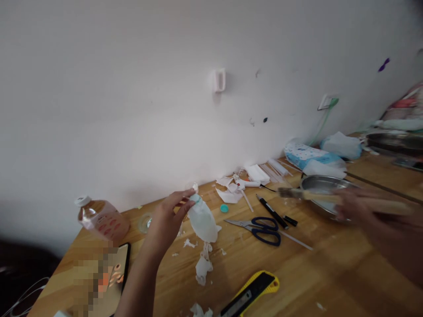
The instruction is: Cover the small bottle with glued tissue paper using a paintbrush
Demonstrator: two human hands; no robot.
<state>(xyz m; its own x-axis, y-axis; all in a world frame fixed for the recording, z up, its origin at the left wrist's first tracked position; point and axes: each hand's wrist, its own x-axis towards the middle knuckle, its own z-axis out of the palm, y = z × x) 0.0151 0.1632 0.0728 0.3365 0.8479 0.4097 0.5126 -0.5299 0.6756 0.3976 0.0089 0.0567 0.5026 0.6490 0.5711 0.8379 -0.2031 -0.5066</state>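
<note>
My left hand [168,215] is closed on the neck of a small bottle [203,222] wrapped in wet-looking white paper, which stands tilted on the wooden table. In my right hand [355,207], smeared by motion, is a paintbrush [324,197] with a pale wooden handle, its bristles pointing left. Behind and below the brush sits a metal bowl [325,180] with whitish liquid in it. Torn bits of white paper [204,266] lie in front of the bottle. A teal bottle cap [224,208] rests to the bottle's right.
Scissors [261,230], a black marker [272,211] and a yellow utility knife [253,293] lie on the table [297,281]. Left are a pink-liquid bottle [102,218] and a tablet [124,268]. Along the wall are a glue gun [247,183] and a tissue pack [313,157].
</note>
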